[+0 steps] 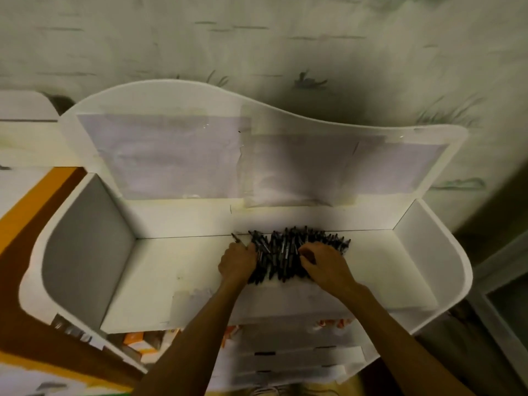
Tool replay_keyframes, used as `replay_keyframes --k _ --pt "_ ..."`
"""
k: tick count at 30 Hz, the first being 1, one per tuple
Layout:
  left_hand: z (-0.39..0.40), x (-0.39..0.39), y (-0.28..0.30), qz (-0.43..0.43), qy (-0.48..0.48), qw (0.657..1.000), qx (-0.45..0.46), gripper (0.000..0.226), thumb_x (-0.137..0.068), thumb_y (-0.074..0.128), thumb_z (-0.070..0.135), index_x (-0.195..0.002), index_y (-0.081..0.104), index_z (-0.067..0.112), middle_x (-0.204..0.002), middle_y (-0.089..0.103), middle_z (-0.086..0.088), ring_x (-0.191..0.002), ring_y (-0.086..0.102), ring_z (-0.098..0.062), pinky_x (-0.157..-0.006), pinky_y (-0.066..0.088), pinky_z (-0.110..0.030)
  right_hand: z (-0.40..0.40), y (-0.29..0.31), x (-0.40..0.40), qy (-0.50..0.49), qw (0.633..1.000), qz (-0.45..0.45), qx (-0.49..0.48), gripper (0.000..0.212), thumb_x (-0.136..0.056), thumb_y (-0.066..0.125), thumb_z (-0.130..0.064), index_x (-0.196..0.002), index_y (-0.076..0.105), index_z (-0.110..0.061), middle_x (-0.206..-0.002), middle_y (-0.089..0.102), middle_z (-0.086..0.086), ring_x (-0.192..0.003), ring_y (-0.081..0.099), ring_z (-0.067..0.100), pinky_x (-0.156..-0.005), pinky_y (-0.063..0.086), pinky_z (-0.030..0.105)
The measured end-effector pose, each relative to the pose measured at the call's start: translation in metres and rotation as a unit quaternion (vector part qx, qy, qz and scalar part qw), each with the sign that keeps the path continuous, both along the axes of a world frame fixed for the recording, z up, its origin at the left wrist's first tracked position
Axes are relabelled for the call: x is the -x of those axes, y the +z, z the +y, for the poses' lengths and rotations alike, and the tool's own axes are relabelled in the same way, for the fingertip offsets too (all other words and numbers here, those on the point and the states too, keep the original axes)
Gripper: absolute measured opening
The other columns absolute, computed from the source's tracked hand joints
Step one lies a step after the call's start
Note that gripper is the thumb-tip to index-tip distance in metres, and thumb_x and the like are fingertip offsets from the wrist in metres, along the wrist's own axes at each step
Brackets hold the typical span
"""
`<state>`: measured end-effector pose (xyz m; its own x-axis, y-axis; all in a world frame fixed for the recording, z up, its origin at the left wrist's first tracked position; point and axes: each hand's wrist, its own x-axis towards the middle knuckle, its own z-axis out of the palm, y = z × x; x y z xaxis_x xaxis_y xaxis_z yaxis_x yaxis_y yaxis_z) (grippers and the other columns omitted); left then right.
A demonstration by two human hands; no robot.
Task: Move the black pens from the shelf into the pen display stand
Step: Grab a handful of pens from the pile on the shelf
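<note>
A heap of several black pens (285,252) lies on the white shelf (177,270), against its back wall, a little right of the middle. My left hand (237,262) presses against the left side of the heap, fingers curled into the pens. My right hand (325,265) rests on the right side, its fingers bent over the pens. One pen (237,239) sticks out alone at the heap's left edge. Below the shelf's front edge are stepped white tiers of the pen display stand (300,355), partly hidden by my forearms.
The shelf has tall white side walls (88,247) and a curved back panel with taped paper sheets (171,155). Orange and white boxes (140,342) sit below the front edge at left. An orange and brown surface (25,232) lies to the left, and a patterned wall (285,38) rises behind.
</note>
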<state>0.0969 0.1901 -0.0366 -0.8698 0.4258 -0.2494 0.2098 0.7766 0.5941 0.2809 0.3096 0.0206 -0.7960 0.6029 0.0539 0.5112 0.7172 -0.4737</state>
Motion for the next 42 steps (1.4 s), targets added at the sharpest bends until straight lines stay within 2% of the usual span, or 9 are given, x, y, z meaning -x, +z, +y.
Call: replay_keyframes --k 5,9,12,17,20,24,29,34,42 --pt "0.0 0.008 0.004 -0.005 0.077 0.991 -0.108 0.034 -0.106 0.034 0.023 -0.127 0.039 -0.003 -0.112 0.064 -0.025 -0.091 0.062 -0.036 -0.074 0.046 -0.038 0.006 -0.005 -0.001 0.012 1.0 0.015 0.008 0.02 -0.097 0.058 -0.025 -0.114 0.068 -0.018 -0.11 0.067 0.001 -0.096 0.061 0.018 -0.082 0.048 0.027" --pt "-0.004 0.015 0.002 -0.004 -0.021 1.0 -0.011 0.045 -0.102 0.044 0.036 -0.13 0.043 0.001 -0.119 0.063 -0.021 -0.103 0.062 -0.037 -0.081 0.046 -0.038 0.007 -0.007 0.0 0.019 1.0 0.023 0.01 0.02 -0.097 0.058 -0.023 -0.114 0.068 -0.018 -0.109 0.067 0.001 -0.094 0.06 0.015 -0.082 0.047 0.025" --pt "-0.005 0.016 0.0 0.017 -0.086 0.995 0.056 0.048 -0.096 0.05 0.051 -0.119 0.058 0.008 -0.109 0.067 -0.011 -0.096 0.064 -0.028 -0.079 0.05 -0.034 0.007 -0.006 0.001 0.024 0.999 0.029 0.006 0.02 -0.097 0.059 -0.023 -0.114 0.068 -0.017 -0.11 0.067 0.001 -0.096 0.061 0.016 -0.083 0.047 0.025" --pt "-0.009 0.013 0.002 0.071 -0.104 0.989 0.082 0.028 -0.098 0.051 0.035 -0.089 0.06 0.01 -0.103 0.067 -0.013 -0.08 0.055 -0.021 -0.07 0.045 -0.03 0.011 -0.002 0.002 0.027 0.999 0.04 0.001 0.019 -0.097 0.059 -0.023 -0.112 0.069 -0.017 -0.11 0.067 0.0 -0.097 0.061 0.017 -0.085 0.05 0.029" --pt "-0.014 0.014 0.004 0.078 -0.068 0.993 0.048 0.029 -0.102 0.046 0.031 -0.105 0.055 0.004 -0.112 0.061 -0.019 -0.098 0.06 -0.032 -0.081 0.047 -0.037 0.014 0.0 0.003 0.027 0.998 0.049 -0.002 0.018 -0.097 0.059 -0.024 -0.11 0.07 -0.019 -0.108 0.068 -0.001 -0.096 0.061 0.017 -0.084 0.051 0.032" --pt "-0.007 0.016 0.011 -0.038 0.049 0.995 -0.081 0.039 -0.101 0.05 0.03 -0.123 0.049 -0.002 -0.118 0.062 -0.023 -0.105 0.061 -0.038 -0.091 0.053 -0.044 0.016 0.002 0.006 0.027 0.998 0.055 -0.002 0.019 -0.097 0.059 -0.024 -0.111 0.07 -0.019 -0.108 0.069 0.0 -0.095 0.062 0.016 -0.085 0.052 0.033" --pt "0.008 0.01 0.014 -0.1 0.079 0.988 -0.086 0.058 -0.078 0.067 0.065 -0.093 0.056 0.01 -0.092 0.065 -0.01 -0.085 0.065 -0.029 -0.078 0.057 -0.038 0.014 0.002 0.007 0.029 0.998 0.054 0.001 0.02 -0.097 0.059 -0.024 -0.114 0.069 -0.02 -0.11 0.069 -0.001 -0.097 0.063 0.016 -0.087 0.054 0.034" --pt "0.017 -0.001 0.01 -0.057 0.065 0.995 -0.051 0.064 -0.065 0.076 0.073 -0.077 0.053 0.014 -0.07 0.058 0.0 -0.061 0.055 -0.013 -0.047 0.035 -0.023 0.017 0.003 0.002 0.028 0.998 0.058 0.004 0.02 -0.096 0.06 -0.024 -0.114 0.069 -0.02 -0.11 0.069 -0.001 -0.098 0.063 0.016 -0.088 0.053 0.033" --pt "0.02 -0.005 0.01 -0.042 0.071 0.996 -0.019 0.047 -0.075 0.071 0.063 -0.078 0.058 0.018 -0.074 0.061 0.001 -0.065 0.059 -0.015 -0.058 0.045 -0.026 0.026 0.0 -0.006 0.023 0.998 0.062 -0.01 0.018 -0.097 0.059 -0.025 -0.11 0.07 -0.019 -0.108 0.069 -0.001 -0.095 0.062 0.014 -0.085 0.051 0.027"
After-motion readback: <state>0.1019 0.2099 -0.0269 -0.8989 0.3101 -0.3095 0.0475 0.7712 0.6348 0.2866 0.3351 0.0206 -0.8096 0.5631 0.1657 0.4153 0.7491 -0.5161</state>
